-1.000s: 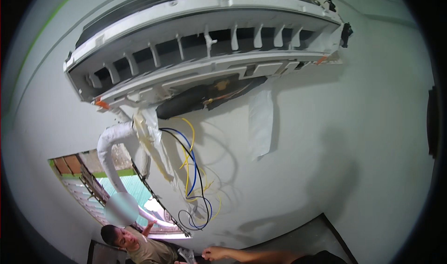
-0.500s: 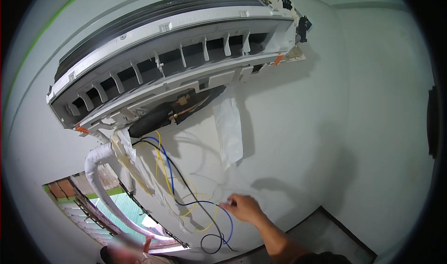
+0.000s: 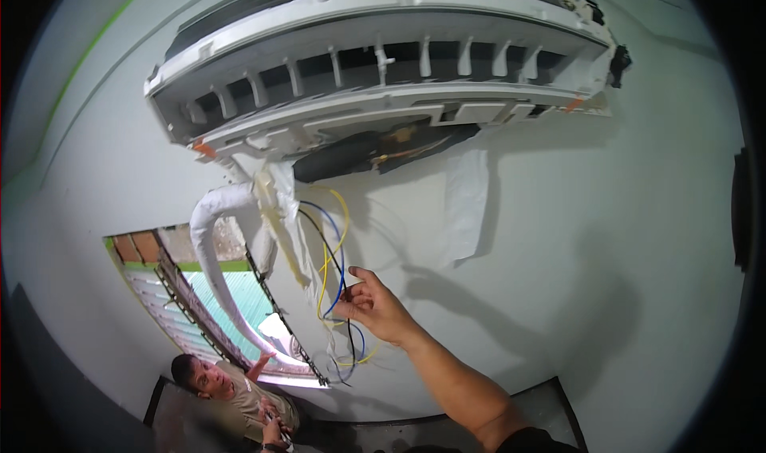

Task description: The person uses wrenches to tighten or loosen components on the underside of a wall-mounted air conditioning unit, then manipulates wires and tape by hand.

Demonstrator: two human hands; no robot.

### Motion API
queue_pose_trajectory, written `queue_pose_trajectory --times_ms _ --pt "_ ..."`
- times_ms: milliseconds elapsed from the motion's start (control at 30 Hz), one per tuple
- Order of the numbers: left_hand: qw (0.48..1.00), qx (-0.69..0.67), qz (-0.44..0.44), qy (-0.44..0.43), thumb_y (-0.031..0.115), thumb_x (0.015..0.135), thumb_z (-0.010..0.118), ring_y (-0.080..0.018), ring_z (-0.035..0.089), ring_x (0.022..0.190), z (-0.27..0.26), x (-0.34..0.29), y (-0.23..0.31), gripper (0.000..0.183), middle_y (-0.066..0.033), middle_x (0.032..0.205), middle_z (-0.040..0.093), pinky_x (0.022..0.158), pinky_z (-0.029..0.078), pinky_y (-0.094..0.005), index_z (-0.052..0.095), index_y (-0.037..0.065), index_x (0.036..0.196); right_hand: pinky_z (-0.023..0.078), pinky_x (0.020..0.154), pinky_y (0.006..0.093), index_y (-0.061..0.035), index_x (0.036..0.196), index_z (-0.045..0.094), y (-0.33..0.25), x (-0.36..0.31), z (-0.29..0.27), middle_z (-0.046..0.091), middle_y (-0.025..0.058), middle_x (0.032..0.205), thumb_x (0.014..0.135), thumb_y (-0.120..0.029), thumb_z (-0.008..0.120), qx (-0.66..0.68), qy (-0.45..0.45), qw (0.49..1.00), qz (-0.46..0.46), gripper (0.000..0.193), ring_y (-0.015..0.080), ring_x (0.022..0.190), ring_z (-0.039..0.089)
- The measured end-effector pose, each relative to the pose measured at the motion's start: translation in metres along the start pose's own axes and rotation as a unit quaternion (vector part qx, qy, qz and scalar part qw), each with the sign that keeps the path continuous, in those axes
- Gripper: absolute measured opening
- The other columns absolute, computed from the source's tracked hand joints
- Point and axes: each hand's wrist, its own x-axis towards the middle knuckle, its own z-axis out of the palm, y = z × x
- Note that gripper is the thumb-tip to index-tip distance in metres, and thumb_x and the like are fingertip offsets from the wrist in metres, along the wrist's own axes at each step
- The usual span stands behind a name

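My right hand (image 3: 373, 305) is raised in front of the wall with its fingers closed around loose wires, a blue wire (image 3: 342, 255), a black wire (image 3: 317, 225) and a yellow wire (image 3: 345, 213). The wires come down from under an opened wall air conditioner (image 3: 383, 94), next to torn white wrapping tape (image 3: 281, 185). Below my hand their ends hang in loops. Black-insulated pipe (image 3: 335, 158) with a copper joint shows along the unit's underside. My left hand is out of view.
A thick white-wrapped pipe (image 3: 209, 237) bends down from the unit into a window opening (image 3: 231, 297). At lower left a co-worker (image 3: 239, 397) has one hand raised by that pipe. A white strip (image 3: 469, 205) hangs from the unit's underside.
My right hand has moved left and up and closed on the wires, which are drawn together. The view has shifted, so the unit sits further right and higher. The co-worker shows more fully.
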Motion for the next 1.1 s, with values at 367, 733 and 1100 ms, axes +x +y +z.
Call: queue_pose_trajectory --times_ms 367,733,1100 --pt "0.993 0.081 -0.085 -0.005 0.012 0.097 0.057 -0.0129 0.048 0.054 -0.057 0.061 -0.041 0.005 0.0019 0.068 0.054 0.055 0.048 -0.0364 0.059 0.016 0.097 0.048 0.094 0.0324 0.0006 0.134 0.055 -0.018 0.034 0.041 0.062 0.0107 0.114 0.087 -0.038 0.082 0.052 0.031 0.996 0.068 0.067 0.0165 0.110 0.058" --pt "0.948 -0.165 -0.243 -0.119 0.012 0.095 0.054 -0.0075 0.038 0.046 -0.037 0.020 -0.039 0.018 0.0091 0.073 0.058 0.039 0.034 -0.0191 0.058 0.020 0.079 0.051 0.088 0.0275 -0.0033 0.114 0.056 -0.024 0.053 0.016 0.064 0.0046 0.100 0.093 -0.021 0.076 0.033 0.091 0.994 -0.044 0.034 0.0126 0.094 0.063" --pt "0.925 0.223 0.260 0.165 0.016 0.097 0.059 -0.0190 0.058 0.072 -0.018 0.017 0.001 0.014 -0.0055 0.083 0.062 0.065 0.048 -0.0332 0.065 0.004 0.102 0.049 0.087 0.0290 -0.0029 0.119 0.059 -0.004 0.035 -0.003 0.064 0.0042 0.102 0.097 -0.031 0.069 0.048 0.039 0.998 -0.020 0.037 0.0118 0.098 0.061"
